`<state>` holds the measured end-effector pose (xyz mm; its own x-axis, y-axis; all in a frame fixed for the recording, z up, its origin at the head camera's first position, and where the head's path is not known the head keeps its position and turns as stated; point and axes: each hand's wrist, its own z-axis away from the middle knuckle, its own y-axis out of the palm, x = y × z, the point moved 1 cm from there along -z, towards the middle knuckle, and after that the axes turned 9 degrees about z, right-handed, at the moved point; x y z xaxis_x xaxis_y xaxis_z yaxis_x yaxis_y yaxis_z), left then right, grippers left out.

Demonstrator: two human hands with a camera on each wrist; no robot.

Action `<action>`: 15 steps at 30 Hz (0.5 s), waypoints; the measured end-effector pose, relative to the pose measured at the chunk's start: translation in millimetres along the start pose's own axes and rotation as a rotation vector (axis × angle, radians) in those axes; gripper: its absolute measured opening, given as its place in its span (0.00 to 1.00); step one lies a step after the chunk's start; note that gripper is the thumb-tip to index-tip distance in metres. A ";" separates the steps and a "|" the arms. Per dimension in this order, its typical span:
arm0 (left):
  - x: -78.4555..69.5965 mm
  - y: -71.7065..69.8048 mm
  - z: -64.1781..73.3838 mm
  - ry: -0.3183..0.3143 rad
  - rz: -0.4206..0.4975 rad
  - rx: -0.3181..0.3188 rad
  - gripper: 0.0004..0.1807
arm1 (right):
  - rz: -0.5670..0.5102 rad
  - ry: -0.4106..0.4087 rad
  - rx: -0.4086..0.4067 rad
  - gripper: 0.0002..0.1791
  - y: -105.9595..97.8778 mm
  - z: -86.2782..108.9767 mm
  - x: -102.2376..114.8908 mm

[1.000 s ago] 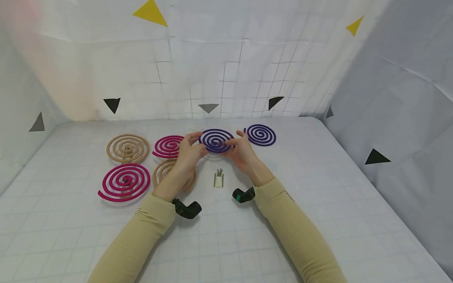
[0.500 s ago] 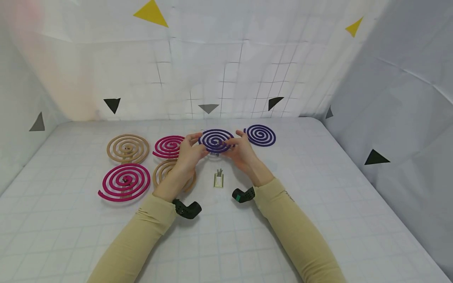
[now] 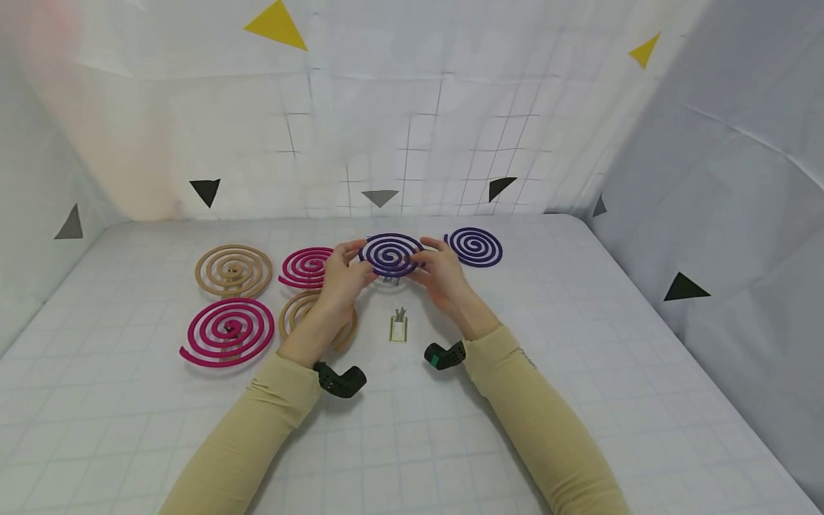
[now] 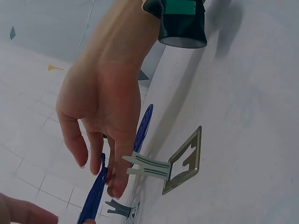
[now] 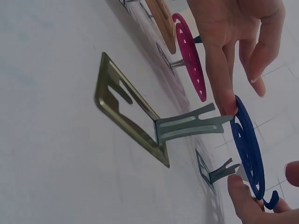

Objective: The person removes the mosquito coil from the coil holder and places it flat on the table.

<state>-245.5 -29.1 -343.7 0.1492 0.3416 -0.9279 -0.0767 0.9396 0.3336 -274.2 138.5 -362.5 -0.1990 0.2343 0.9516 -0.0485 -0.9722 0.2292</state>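
A dark blue-purple mosquito coil (image 3: 390,256) is held between my two hands above the table. My left hand (image 3: 342,280) holds its left edge, with the thumb at the near rim and fingers behind. On the opposite edge, my right hand (image 3: 447,282) pinches the coil by the rim. Just under the coil stands a small metal coil stand (image 5: 218,172), its forked prong rising close to the coil in the right wrist view. A second coil stand (image 3: 398,329), its forked prong bent up, lies nearer the body, between the forearms.
To the left, a tan coil (image 3: 233,271) and two magenta coils (image 3: 229,327) sit raised on stands. Another tan coil (image 3: 350,335) is partly hidden by the left forearm. A second blue-purple coil (image 3: 475,247) lies at the back right. A white wall backs the table.
The held coil has shifted slightly left, and my right hand's fingers have moved left with it. More of the stand beneath shows. Other coils have stayed put.
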 end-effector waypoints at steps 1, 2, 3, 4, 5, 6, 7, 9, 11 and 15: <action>-0.2 -0.2 0.0 0.001 0.000 -0.002 0.32 | 0.020 -0.001 -0.008 0.34 -1.0 0.3 0.6; -0.6 -0.2 0.2 0.003 0.001 -0.002 0.32 | 0.039 -0.003 -0.016 0.33 -2.2 0.7 1.4; -0.8 -0.2 0.2 0.006 0.004 -0.003 0.32 | 0.053 -0.004 -0.021 0.31 -3.5 1.0 2.2; -0.9 -0.3 0.2 0.007 0.004 -0.004 0.31 | 0.063 -0.005 -0.026 0.30 -5.1 1.2 3.1; -0.9 -0.2 0.4 0.008 0.007 -0.006 0.31 | 0.080 -0.006 -0.031 0.29 -6.9 1.1 3.9; -1.0 0.0 0.6 0.009 0.007 -0.006 0.31 | 0.095 -0.007 -0.033 0.28 -8.8 1.1 4.9; -1.0 0.1 0.8 0.010 0.006 -0.006 0.31 | 0.111 -0.010 -0.032 0.27 -10.7 1.0 6.0; -0.9 0.7 1.2 0.014 0.006 -0.007 0.30 | 0.133 -0.015 -0.027 0.26 -14.6 0.3 7.9; -0.7 1.2 1.9 0.015 0.000 -0.007 0.30 | 0.149 -0.021 -0.020 0.25 -18.7 -0.6 9.8; -0.1 2.2 3.0 0.016 -0.011 -0.003 0.28 | 0.148 -0.019 0.005 0.23 -26.3 -3.5 12.3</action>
<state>-242.7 -27.0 -342.4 0.1342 0.3311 -0.9340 -0.0781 0.9431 0.3231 -278.8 167.0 -357.6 -0.1852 0.0888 0.9787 -0.0152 -0.9960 0.0875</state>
